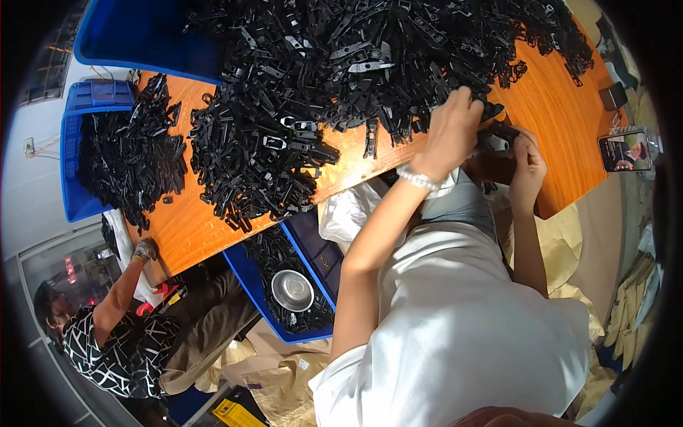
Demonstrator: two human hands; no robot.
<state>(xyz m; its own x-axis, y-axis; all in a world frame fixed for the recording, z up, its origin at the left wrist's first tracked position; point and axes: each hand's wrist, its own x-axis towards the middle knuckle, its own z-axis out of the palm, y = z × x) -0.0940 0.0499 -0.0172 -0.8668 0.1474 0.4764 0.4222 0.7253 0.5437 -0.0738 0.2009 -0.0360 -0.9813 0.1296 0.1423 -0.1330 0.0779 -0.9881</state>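
My left hand (pixel 455 127), with a pale beaded bracelet on the wrist, is at the near edge of a big heap of black plastic clip-like parts (pixel 398 78). Its fingers curl down against the heap, and their tips and anything between them are hidden. Just to the right, my right hand (pixel 528 160) is closed, with thumb and fingers pinching a black plastic part (pixel 502 131) above the table edge. A pale patch shows beneath that part, too small to make out.
The orange wooden table (pixel 569 121) carries the heap. Blue bins (pixel 71 171) stand at the left, and another blue bin (pixel 245 274) below holds a metal bowl (pixel 292 290). A phone (pixel 625 152) is at the right edge. Another person's gloved hand (pixel 146 249) touches the table's left end.
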